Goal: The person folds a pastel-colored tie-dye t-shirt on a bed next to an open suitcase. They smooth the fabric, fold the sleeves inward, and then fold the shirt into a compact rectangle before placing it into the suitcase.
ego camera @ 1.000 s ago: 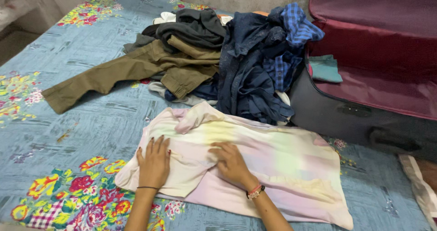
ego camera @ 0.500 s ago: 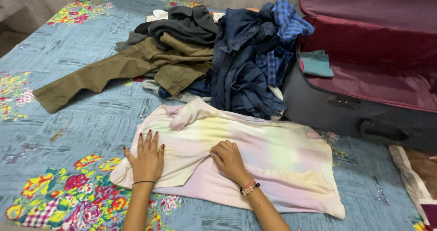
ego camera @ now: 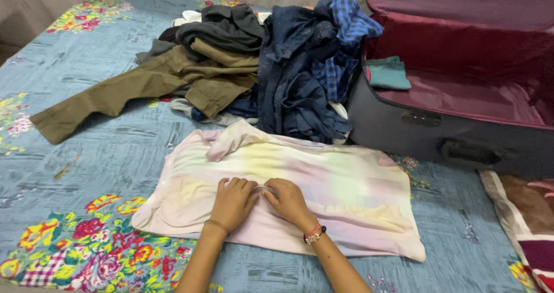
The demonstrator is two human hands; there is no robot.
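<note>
Lying flat on flowered bedsheet (ego camera: 86,154), in front of clothes pile (ego camera: 242,62): pastel shirt (ego camera: 346,195). Left of shirt centre: left hand (ego camera: 234,203), fingers curled, knuckles up, pinching a fold. Touching it: right hand (ego camera: 288,200), fingers likewise pinching cloth. Right of shirt: open maroon suitcase (ego camera: 461,96). Judged light, limp, wrinkle-prone; best gripped at hems or seams.

Bare arms, wristbands (ego camera: 315,233), red nails.
</note>
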